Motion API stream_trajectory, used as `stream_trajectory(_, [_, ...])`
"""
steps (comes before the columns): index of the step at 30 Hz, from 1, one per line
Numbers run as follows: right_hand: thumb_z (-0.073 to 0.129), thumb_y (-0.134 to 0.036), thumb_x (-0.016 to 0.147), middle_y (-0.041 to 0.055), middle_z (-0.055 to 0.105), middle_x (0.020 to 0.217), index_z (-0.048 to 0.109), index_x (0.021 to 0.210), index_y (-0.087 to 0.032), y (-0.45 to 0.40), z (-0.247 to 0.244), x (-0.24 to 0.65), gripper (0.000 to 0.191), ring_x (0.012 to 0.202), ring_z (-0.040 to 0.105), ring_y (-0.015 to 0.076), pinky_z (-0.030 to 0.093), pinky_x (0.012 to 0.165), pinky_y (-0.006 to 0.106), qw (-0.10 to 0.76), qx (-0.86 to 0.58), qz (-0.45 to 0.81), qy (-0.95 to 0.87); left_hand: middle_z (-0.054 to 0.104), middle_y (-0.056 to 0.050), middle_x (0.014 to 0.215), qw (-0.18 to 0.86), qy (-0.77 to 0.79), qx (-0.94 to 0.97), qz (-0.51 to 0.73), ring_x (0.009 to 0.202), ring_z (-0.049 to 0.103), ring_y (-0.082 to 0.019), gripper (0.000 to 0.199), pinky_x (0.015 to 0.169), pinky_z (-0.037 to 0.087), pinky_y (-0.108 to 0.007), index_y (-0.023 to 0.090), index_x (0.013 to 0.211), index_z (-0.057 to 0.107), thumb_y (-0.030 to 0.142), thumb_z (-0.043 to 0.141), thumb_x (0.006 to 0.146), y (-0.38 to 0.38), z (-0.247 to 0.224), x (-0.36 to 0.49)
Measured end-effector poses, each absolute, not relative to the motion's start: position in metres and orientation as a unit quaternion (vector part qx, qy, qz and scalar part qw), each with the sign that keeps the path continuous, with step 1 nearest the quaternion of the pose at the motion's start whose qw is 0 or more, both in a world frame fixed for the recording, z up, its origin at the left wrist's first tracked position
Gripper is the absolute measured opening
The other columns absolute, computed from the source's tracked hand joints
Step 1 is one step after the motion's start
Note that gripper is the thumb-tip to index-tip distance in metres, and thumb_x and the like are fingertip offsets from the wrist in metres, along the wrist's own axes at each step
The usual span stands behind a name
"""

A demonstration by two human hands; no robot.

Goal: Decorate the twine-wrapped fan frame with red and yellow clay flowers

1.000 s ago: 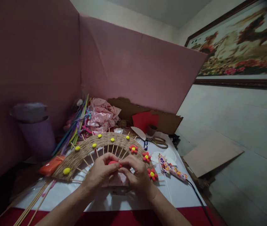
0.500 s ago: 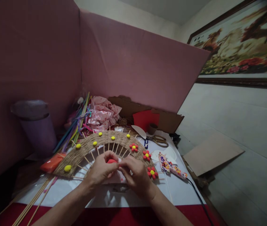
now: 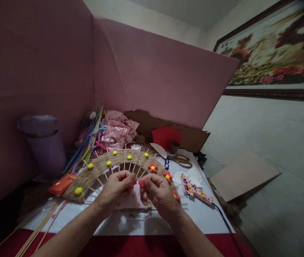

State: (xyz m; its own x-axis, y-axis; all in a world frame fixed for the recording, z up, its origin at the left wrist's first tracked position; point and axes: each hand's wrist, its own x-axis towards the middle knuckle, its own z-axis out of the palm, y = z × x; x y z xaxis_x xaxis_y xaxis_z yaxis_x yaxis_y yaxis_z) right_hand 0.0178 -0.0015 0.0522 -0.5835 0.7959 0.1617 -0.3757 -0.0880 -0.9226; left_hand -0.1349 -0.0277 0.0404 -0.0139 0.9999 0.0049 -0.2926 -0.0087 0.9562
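Note:
My left hand (image 3: pixel 117 185) is closed on a lump of soft red clay (image 3: pixel 131 185), mostly hidden by its fingers. Facing it, my right hand (image 3: pixel 157 192) pinches a smaller red clay piece (image 3: pixel 141 183) between thumb and finger. A narrow gap shows between the two bits of red. Under and beyond both hands lies a fan-shaped arch of woven twine (image 3: pixel 119 159) on thin sticks. Yellow clay discs (image 3: pixel 78 191) dot its left and top, and red flowers with yellow centres (image 3: pixel 152 167) sit along its right side.
To the right lie a flower-patterned glue gun (image 3: pixel 197 191) with a black cord and scissors (image 3: pixel 181 160). An orange packet (image 3: pixel 60 184), loose sticks (image 3: pixel 38 228) and a purple bin (image 3: pixel 46 153) are on the left. Pink spotted cloth (image 3: pixel 119 128) is bunched behind.
My hands have drawn slightly apart, and a red clay piece now shows in my right fingertips. My right hand now covers part of the lowest red flower.

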Motion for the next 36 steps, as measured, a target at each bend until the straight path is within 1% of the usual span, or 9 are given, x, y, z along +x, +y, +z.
stream_trajectory(4, [0.068,-0.034,0.073,-0.0024,0.057,0.058,0.063,0.074,-0.015,0.002,0.051,0.017,0.019,0.046,0.050,0.0075,0.044,0.045,0.020,0.458,-0.231,0.641,-0.571,0.048,0.004,0.046,0.570,0.439,0.435,0.541,0.031,0.034,-0.004,0.036,0.031,0.018,-0.017,0.014,0.067,0.057,0.050,0.063,0.072,-0.031,0.039,-0.135])
stream_trajectory(9, [0.068,-0.021,0.072,-0.0018,0.057,0.064,0.062,0.072,-0.016,-0.001,0.048,0.017,0.008,0.054,0.052,0.0086,0.045,0.050,0.021,0.495,-0.276,0.499,-0.655,0.046,0.005,0.047,0.568,0.442,0.451,0.528,0.035,0.035,-0.004,0.030,0.033,0.023,-0.016,0.014,0.070,0.062,0.043,0.069,0.069,-0.037,0.048,-0.133])
stream_trajectory(11, [0.065,-0.020,0.074,-0.0011,0.058,0.068,0.062,0.077,-0.017,-0.002,0.045,0.017,0.005,0.058,0.053,0.0097,0.046,0.052,0.022,0.491,-0.268,0.489,-0.669,0.045,0.006,0.048,0.577,0.426,0.441,0.539,0.035,0.034,-0.004,0.028,0.033,0.022,-0.015,0.014,0.068,0.061,0.041,0.070,0.069,-0.037,0.049,-0.133])
stream_trajectory(14, [0.064,-0.021,0.075,-0.0017,0.057,0.070,0.061,0.087,-0.019,-0.001,0.043,0.017,0.012,0.055,0.053,0.0096,0.046,0.048,0.021,0.491,-0.252,0.516,-0.656,0.043,0.007,0.047,0.611,0.397,0.411,0.548,0.034,0.030,-0.003,0.029,0.032,0.018,-0.015,0.015,0.067,0.057,0.042,0.068,0.071,-0.036,0.046,-0.133])
stream_trajectory(19, [0.067,-0.020,0.074,-0.0010,0.055,0.069,0.061,0.071,-0.017,-0.001,0.046,0.018,0.007,0.063,0.051,0.0109,0.044,0.056,0.023,0.510,-0.256,0.418,-0.707,0.042,0.007,0.045,0.635,0.381,0.406,0.536,0.031,0.028,-0.002,0.031,0.030,0.017,-0.016,0.016,0.063,0.054,0.042,0.068,0.071,-0.035,0.042,-0.131])
stream_trajectory(25, [0.063,-0.016,0.077,-0.0008,0.055,0.069,0.061,0.070,-0.018,-0.001,0.047,0.021,0.009,0.066,0.050,0.0116,0.040,0.059,0.024,0.520,-0.273,0.320,-0.743,0.049,0.004,0.049,0.618,0.413,0.428,0.514,0.033,0.033,-0.003,0.030,0.031,0.021,-0.016,0.014,0.070,0.061,0.043,0.069,0.069,-0.035,0.043,-0.132])
stream_trajectory(29, [0.054,-0.015,0.084,0.0008,0.056,0.074,0.064,0.082,-0.019,0.000,0.044,0.023,0.011,0.066,0.053,0.0121,0.041,0.058,0.024,0.502,-0.257,0.344,-0.751,0.047,0.006,0.048,0.627,0.414,0.391,0.531,0.033,0.031,-0.003,0.030,0.032,0.019,-0.015,0.015,0.070,0.056,0.041,0.071,0.067,-0.036,0.046,-0.132])
stream_trajectory(33, [0.058,-0.016,0.081,0.0016,0.058,0.080,0.064,0.097,-0.021,-0.004,0.046,0.021,0.017,0.071,0.054,0.0132,0.043,0.061,0.025,0.498,-0.252,0.339,-0.757,0.047,0.004,0.050,0.650,0.401,0.374,0.526,0.036,0.035,-0.004,0.035,0.034,0.020,-0.016,0.017,0.067,0.050,0.048,0.066,0.071,-0.039,0.047,-0.130])
stream_trajectory(36, [0.062,-0.015,0.079,0.0009,0.057,0.077,0.066,0.093,-0.020,-0.007,0.048,0.018,0.016,0.070,0.052,0.0125,0.042,0.061,0.024,0.493,-0.237,0.317,-0.774,0.046,0.004,0.048,0.623,0.424,0.409,0.515,0.036,0.034,-0.004,0.039,0.034,0.020,-0.016,0.015,0.064,0.052,0.052,0.062,0.072,-0.039,0.045,-0.128])
